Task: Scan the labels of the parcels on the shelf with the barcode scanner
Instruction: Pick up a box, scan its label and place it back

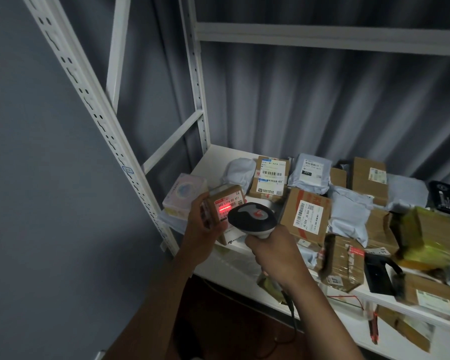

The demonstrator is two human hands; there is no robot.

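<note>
Left hand (pixel 202 229) gripping small cardboard parcel (pixel 225 203) above front left of shelf (pixel 218 157). Right hand (pixel 273 253) closed around barcode scanner (pixel 252 219) handle; red line on label (pixel 226 206).

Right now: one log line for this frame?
left hand: holds small parcel | right hand: grips barcode scanner | red beam on label | remaining parcels on shelf

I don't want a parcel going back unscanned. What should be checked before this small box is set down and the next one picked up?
1. Left hand grips the small box: ok.
2. Right hand holds the scanner: ok.
3. Red beam falls on the box's label: ok.
4. Beam crosses the whole barcode: cannot tell.
5. Scan registered: cannot tell.
6. Bare spot on the shelf for setting it down: ok.
</note>
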